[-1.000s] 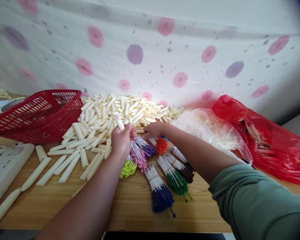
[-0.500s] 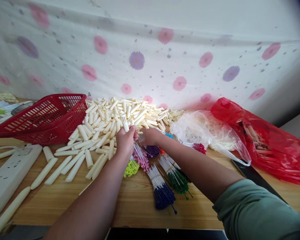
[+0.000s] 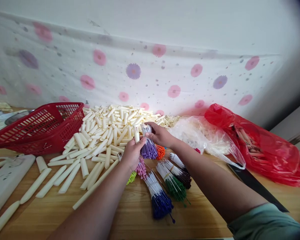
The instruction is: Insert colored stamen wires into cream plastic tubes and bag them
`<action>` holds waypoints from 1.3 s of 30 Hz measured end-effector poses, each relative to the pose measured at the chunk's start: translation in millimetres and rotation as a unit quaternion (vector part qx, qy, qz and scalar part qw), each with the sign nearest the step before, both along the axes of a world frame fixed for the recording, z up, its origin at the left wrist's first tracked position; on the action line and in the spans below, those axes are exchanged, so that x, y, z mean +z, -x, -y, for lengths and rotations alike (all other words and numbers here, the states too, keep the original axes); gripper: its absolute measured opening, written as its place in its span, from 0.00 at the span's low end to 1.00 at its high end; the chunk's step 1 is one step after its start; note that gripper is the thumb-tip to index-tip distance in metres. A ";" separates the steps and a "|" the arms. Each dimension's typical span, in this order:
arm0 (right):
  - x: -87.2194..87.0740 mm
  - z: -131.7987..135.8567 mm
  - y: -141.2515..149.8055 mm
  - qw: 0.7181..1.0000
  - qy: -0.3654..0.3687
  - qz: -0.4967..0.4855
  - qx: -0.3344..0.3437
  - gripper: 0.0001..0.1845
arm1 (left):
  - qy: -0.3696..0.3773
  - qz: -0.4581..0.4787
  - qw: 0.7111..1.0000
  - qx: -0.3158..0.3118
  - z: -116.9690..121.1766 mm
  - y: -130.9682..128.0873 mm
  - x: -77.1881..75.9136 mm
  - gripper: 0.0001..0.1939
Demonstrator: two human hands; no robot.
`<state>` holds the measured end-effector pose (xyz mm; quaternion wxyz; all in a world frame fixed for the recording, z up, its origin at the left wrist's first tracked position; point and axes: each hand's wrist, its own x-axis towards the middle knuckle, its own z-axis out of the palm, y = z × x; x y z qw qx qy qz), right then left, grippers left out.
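My left hand (image 3: pixel 132 154) is closed around a short cream tube (image 3: pixel 136 132), held upright with thin stick ends showing at its top. Close beside it, my right hand (image 3: pixel 161 136) has its thumb and fingers on the white upper part of a bundle of purple-tipped sticks (image 3: pixel 149 148). Below the hands lie more bundles: pink-tipped (image 3: pixel 141 169), yellow-green (image 3: pixel 131 177), dark blue (image 3: pixel 160 200) and green (image 3: pixel 173 185). An orange-tipped bundle (image 3: pixel 160 152) sits just right of the purple one. My left hand partly covers the pink and yellow-green bundles.
Behind my hands spreads a heap of cream tubes (image 3: pixel 107 125). A red plastic basket (image 3: pixel 72 128) and a white power strip (image 3: pixel 8 180) are on the left. To the right lie a clear plastic bag (image 3: pixel 195 133) and a red bag (image 3: pixel 272 156).
My right hand has lifted the purple-tipped bundle upright from among the other bundles, next to the tube. My left hand still holds the tube. The view has shifted slightly.
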<state>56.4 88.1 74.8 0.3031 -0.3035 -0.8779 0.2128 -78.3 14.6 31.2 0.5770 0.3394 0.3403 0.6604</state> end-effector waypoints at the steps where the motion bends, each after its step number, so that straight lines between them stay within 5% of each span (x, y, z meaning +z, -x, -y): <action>1: -1.9 -1.2 2.7 1.000 0.002 -0.008 0.010 0.32 | 0.006 0.004 1.000 -0.001 0.2 -0.7 -0.1 0.18; 10: -5.7 -15.5 17.1 0.978 0.113 -0.117 0.127 0.38 | 0.036 0.024 0.999 -0.014 2.4 -0.9 4.3 0.17; 13: -4.8 -15.4 17.9 0.965 0.169 -0.137 0.147 0.31 | 0.046 0.025 0.998 -0.021 2.6 -1.2 3.3 0.17; 19: -4.4 -9.3 23.7 0.952 0.208 -0.204 0.096 0.19 | 0.057 0.032 0.998 -0.022 3.8 -5.3 1.9 0.17; 39: -21.8 10.1 40.9 0.954 0.170 -0.245 0.007 0.18 | 0.003 0.038 0.997 0.062 0.1 -5.5 1.4 0.27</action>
